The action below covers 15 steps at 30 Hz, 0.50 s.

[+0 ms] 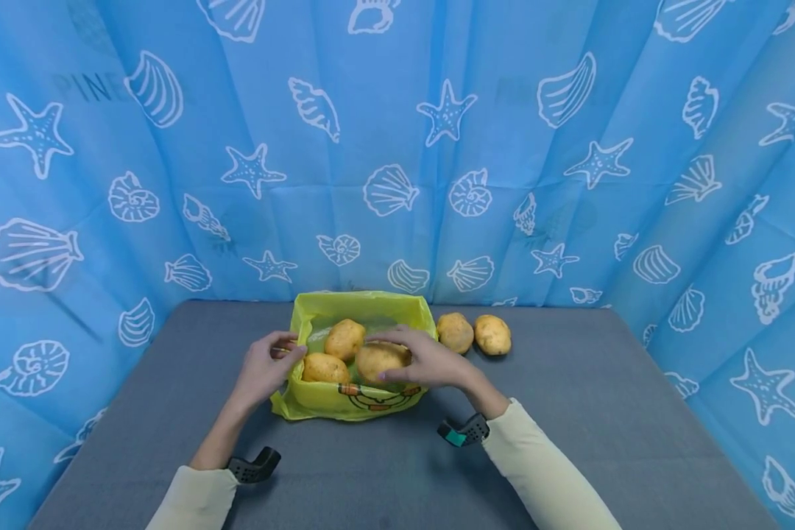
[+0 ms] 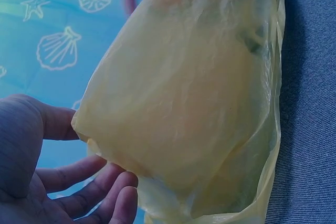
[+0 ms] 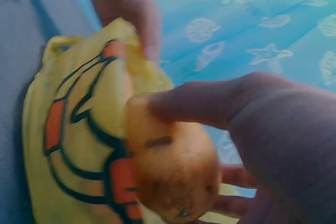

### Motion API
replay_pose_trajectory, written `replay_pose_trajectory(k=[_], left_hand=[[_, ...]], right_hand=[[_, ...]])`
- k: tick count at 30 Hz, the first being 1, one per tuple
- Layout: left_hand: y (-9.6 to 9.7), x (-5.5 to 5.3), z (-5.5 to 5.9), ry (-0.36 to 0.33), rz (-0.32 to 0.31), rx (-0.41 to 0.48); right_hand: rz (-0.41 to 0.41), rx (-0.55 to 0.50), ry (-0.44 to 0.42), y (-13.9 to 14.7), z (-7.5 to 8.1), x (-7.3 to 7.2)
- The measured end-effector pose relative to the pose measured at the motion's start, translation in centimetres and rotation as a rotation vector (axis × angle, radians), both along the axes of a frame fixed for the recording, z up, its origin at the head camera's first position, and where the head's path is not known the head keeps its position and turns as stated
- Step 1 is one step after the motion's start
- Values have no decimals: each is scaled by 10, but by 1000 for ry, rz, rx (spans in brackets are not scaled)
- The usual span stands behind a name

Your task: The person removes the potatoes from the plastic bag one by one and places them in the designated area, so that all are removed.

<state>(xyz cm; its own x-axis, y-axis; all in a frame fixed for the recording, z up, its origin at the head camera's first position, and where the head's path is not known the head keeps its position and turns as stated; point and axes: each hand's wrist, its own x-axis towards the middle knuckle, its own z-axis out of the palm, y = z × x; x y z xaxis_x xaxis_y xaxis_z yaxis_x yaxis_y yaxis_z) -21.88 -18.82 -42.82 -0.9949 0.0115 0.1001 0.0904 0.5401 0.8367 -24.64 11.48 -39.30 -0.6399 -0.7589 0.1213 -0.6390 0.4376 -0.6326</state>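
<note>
A yellow-green plastic bag [image 1: 344, 409] lies on the table with its mouth held wide. Two potatoes, one at the back [image 1: 345, 340] and one nearer the front [image 1: 324, 368], rest inside it. My right hand [image 1: 430, 358] grips a larger potato [image 1: 379, 362] over the right part of the opening; the right wrist view shows thumb and fingers around this potato [image 3: 176, 166]. At the left side, my left hand [image 1: 268, 365] pinches the bag's rim between thumb and fingers, near the bag's corner [image 2: 86, 129] in the left wrist view.
Two more potatoes, a duller one [image 1: 455, 333] and a yellower one [image 1: 493, 336], lie on the table [image 1: 570, 412] just right of the bag. A blue curtain [image 1: 397, 147] with white shells and starfish hangs behind and along both sides.
</note>
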Motion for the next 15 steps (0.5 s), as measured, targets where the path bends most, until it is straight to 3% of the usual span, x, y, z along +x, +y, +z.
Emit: replay_pose_trajectory(k=[8,11,15], left_hand=[[0,-1,1,-8,-4,7],[1,0,2,0,-5,6],[1,2,1,13,-7,14]], right_hand=[[-209,-298,-20,40,25,17],[-284,-362,-21,60,34,24],[-423,-395,24,93,30,23]])
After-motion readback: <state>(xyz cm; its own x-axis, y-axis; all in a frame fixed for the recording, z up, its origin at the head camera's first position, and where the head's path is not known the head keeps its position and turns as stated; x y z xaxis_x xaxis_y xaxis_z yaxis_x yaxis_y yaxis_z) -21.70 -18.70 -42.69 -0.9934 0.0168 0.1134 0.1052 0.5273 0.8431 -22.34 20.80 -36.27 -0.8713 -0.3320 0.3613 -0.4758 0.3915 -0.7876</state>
